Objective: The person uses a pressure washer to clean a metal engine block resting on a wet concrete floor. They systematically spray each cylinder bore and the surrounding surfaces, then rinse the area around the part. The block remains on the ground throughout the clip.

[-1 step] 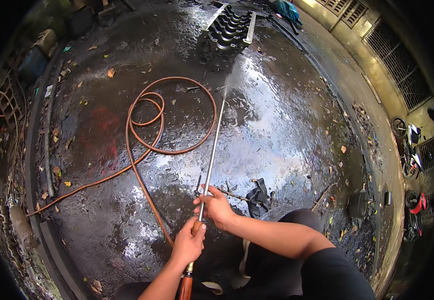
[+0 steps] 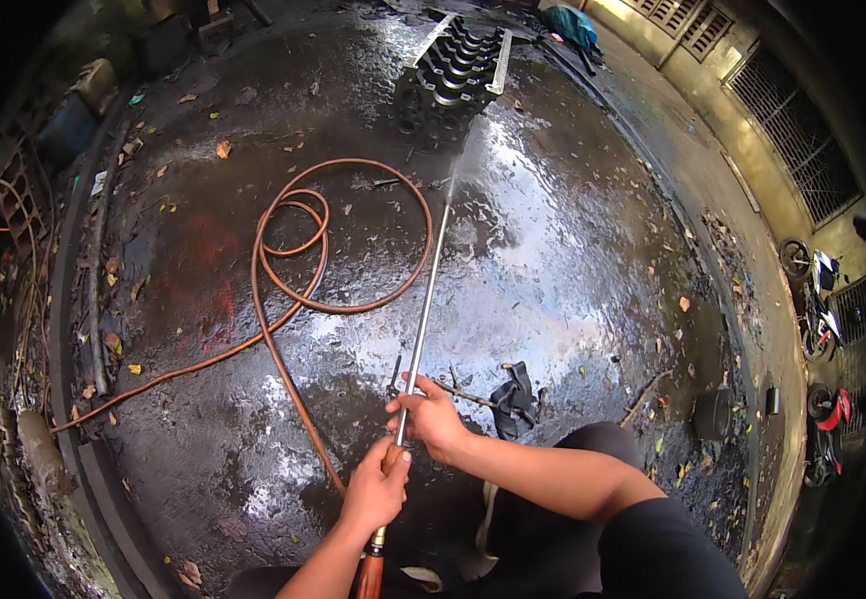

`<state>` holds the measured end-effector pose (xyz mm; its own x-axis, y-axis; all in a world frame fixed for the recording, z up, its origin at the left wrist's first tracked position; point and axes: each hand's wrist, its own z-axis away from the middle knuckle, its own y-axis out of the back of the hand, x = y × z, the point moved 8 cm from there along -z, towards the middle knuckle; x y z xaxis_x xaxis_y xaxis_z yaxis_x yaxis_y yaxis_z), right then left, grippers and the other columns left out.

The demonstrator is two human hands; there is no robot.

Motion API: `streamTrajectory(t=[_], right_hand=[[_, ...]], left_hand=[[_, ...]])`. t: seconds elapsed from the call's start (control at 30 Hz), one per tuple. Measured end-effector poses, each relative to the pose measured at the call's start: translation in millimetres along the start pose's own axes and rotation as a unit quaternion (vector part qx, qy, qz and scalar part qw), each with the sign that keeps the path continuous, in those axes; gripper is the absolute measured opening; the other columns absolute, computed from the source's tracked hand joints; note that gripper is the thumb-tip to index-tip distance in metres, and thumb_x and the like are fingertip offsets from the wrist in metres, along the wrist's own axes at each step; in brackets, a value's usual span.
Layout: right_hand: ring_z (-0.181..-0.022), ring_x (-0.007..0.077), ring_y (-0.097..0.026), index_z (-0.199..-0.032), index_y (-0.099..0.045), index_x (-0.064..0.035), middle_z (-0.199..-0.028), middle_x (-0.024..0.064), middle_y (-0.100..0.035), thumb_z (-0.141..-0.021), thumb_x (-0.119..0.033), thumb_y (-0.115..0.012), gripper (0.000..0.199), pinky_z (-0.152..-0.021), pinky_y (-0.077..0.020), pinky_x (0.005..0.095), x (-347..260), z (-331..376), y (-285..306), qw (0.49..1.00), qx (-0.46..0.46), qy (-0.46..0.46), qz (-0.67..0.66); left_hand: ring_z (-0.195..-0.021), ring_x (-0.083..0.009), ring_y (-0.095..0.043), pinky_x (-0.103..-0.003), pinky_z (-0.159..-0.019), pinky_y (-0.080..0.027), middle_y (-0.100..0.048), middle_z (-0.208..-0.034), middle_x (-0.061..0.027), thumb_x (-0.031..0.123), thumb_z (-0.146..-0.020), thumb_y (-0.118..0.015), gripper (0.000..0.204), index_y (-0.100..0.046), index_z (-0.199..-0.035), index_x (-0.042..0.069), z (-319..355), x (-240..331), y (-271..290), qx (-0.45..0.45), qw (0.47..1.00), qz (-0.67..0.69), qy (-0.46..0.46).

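Both my hands hold a long metal spray lance (image 2: 431, 295) that points away from me. My left hand (image 2: 375, 486) is closed round its grip, just ahead of a reddish-brown rear end (image 2: 370, 574). Farther up, my right hand (image 2: 431, 417) has its fingers curled round the metal tube. A fine water spray (image 2: 471, 150) leaves the tip toward an engine block (image 2: 456, 62), which lies on the wet ground with its row of curved bearing seats facing up. An orange-brown hose (image 2: 298, 404) loops over the ground left of the lance.
Right of my hands lie a black crumpled thing (image 2: 516, 399) and a stick (image 2: 468, 393). A dark round object (image 2: 714, 411) sits farther right. Motorcycles (image 2: 820, 309) stand by the wall (image 2: 712, 70). A blue-green sheet (image 2: 571, 25) lies at the back; a long bar (image 2: 100, 270) runs along the left.
Almost nothing has changed. The scene sits very slightly lower in the picture, while both hands keep the same hold on the lance and the spray continues.
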<state>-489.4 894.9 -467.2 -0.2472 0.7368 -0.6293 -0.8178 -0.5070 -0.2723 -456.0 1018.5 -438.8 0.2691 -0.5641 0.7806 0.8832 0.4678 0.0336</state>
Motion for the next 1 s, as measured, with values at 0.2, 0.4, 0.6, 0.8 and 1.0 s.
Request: streamTrajectory(t=[0.2, 0.4, 0.6, 0.8, 1.0], right_hand=[[-0.068, 0.0188, -0.061, -0.132, -0.035, -0.0092, -0.087, 0.0098, -0.061, -0.09, -0.005, -0.045, 0.044, -0.059, -0.0455, 0.0312, -1, -1, 0, 1.0, -0.01, -0.004, 0.011], [-0.067, 0.0199, -0.061, -0.132, -0.034, -0.0089, -0.087, 0.0101, -0.062, -0.09, -0.005, -0.046, 0.044, -0.054, -0.0483, 0.0297, 11, -13, 4, 1.0, -0.029, -0.004, -0.003], [-0.066, 0.0193, -0.062, -0.128, -0.037, -0.0099, -0.087, 0.0098, -0.063, -0.09, -0.006, -0.049, 0.04, -0.052, -0.0495, 0.031, 15, -21, 3, 1.0, -0.017, -0.017, -0.015], [-0.068, 0.0197, -0.062, -0.126, -0.039, -0.01, -0.088, 0.0093, -0.062, -0.089, -0.006, -0.049, 0.038, -0.054, -0.05, 0.0319, 20, -25, 2, 0.999, -0.028, -0.017, -0.02], [-0.068, 0.0191, -0.062, -0.127, -0.039, -0.0092, -0.089, 0.0095, -0.062, -0.087, -0.004, -0.049, 0.042, -0.055, -0.0493, 0.0307, 18, -21, 5, 1.0, -0.012, -0.023, -0.008]], left_hand=[[-0.049, -0.0095, -0.053, -0.025, -0.04, -0.043, -0.053, -0.068, -0.0026, 0.024, -0.093, -0.053, 0.038, -0.046, -0.126, 0.006, 0, -1, -2, -0.001, 1.0, 0.002, 0.016], [-0.047, -0.0104, -0.053, -0.025, -0.04, -0.044, -0.053, -0.066, -0.0029, 0.022, -0.092, -0.053, 0.032, -0.049, -0.119, 0.005, -1, -6, -3, -0.013, 1.0, 0.001, -0.002], [-0.041, -0.0115, -0.048, -0.026, -0.034, -0.039, -0.052, -0.06, -0.0016, 0.027, -0.093, -0.052, 0.024, -0.053, -0.111, 0.011, -4, -4, 3, 0.046, 0.996, 0.009, -0.081], [-0.039, -0.0118, -0.047, -0.026, -0.034, -0.038, -0.05, -0.057, -0.0013, 0.025, -0.093, -0.051, 0.016, -0.053, -0.099, 0.01, -14, -19, 5, 0.062, 0.993, -0.007, -0.104], [-0.039, -0.012, -0.046, -0.027, -0.033, -0.036, -0.049, -0.056, -0.0009, 0.025, -0.093, -0.052, 0.015, -0.054, -0.097, 0.01, -14, -18, 2, 0.06, 0.992, -0.003, -0.112]])
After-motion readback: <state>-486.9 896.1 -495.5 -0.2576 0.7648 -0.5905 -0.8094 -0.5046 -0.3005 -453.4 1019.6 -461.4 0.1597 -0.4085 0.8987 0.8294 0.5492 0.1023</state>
